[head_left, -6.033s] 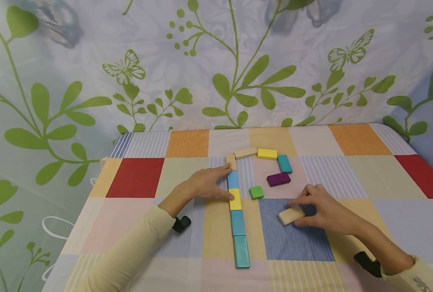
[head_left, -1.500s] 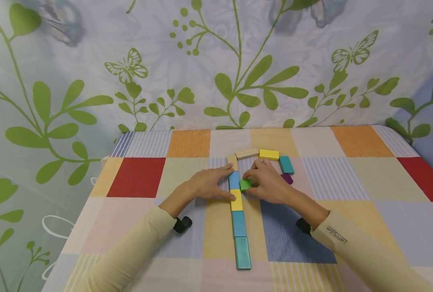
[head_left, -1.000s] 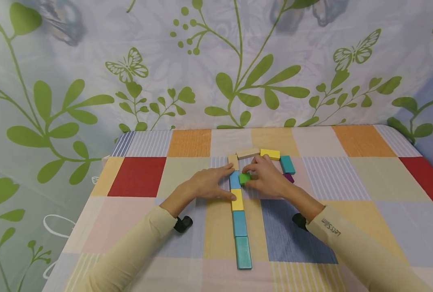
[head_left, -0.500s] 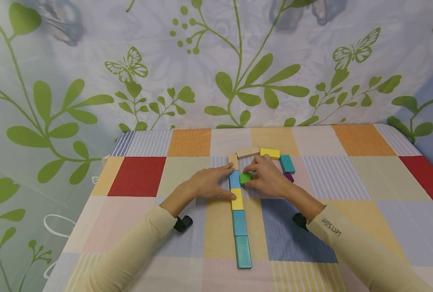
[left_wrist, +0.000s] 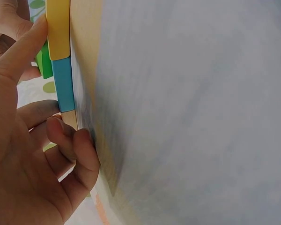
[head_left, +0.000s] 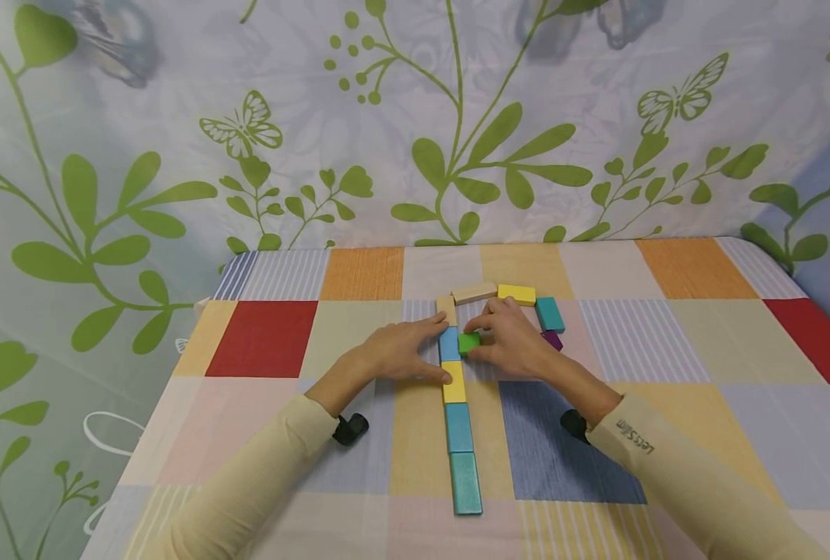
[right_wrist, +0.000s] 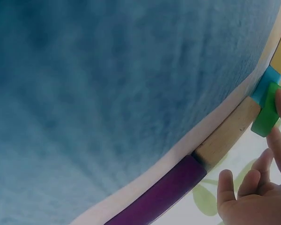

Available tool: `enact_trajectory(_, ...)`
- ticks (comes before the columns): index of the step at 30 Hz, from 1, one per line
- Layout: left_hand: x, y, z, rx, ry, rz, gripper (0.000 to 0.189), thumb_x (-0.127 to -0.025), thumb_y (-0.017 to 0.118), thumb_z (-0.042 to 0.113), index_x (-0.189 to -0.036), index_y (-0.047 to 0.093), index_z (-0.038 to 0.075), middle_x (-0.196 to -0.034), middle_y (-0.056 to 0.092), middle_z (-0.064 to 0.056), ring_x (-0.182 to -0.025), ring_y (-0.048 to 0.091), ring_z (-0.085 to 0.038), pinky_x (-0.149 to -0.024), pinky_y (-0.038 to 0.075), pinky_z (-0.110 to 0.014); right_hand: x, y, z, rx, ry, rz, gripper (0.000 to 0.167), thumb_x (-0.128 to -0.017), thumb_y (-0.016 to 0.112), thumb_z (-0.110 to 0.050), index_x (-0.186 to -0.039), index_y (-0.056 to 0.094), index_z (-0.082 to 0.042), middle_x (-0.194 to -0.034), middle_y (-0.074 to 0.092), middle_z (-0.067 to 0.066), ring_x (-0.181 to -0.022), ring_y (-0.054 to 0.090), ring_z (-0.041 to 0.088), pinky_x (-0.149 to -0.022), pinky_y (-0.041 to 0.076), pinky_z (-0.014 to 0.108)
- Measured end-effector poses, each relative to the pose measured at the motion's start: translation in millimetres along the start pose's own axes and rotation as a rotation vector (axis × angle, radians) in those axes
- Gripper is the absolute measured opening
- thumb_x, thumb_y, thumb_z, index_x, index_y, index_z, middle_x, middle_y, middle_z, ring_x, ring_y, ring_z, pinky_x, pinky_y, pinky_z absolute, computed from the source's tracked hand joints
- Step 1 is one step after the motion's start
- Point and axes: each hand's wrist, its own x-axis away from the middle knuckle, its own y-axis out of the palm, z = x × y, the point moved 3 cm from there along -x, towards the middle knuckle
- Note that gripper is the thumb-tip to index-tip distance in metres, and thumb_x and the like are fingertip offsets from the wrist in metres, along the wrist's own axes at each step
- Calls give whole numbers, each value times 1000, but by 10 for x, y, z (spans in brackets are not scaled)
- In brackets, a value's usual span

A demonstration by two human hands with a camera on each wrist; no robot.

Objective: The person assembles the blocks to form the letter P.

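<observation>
In the head view my right hand pinches a small green block by its edges, right beside the light blue block in an upright row. My left hand rests along that row, thumb on the yellow block and a fingertip on the plain wooden block. Two teal blocks, the upper one and the lower one, extend the row toward me. Seen from the right wrist, another wooden block lies between the green block and the purple block.
A wooden block, a second yellow block and a teal block curve from the row's far end round to the purple one. Patchwork cloth covers the table. A leaf-patterned curtain hangs behind.
Earlier my right hand held a wooden block near the blue patch; that block now lies beside the purple one. The right hand has since moved the green block up-left to the row. Left hand stays put.
</observation>
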Motion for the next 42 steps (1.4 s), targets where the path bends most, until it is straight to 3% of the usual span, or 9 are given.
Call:
enact_trajectory(30, 3, 15, 26, 3, 8, 1, 93, -82, 70, 62, -156, 33, 17, -162, 20, 7, -143, 32, -23, -109, 33, -48, 8, -1, 3, 125, 27, -21, 26, -80, 80, -15, -103, 75, -4, -86, 50, 3, -85, 41, 24, -69, 33, 34)
enact_trajectory(42, -2, -3, 10, 17, 8, -2, 93, -83, 70, 61, -156, 32, 17, -162, 19, 7, -144, 31, -21, -110, 32, -48, 44, -15, 47, 10, -13, 36, 26, -76, 84, -14, -100, 78, -6, -83, 51, 2, -83, 41, 24, -70, 31, 37)
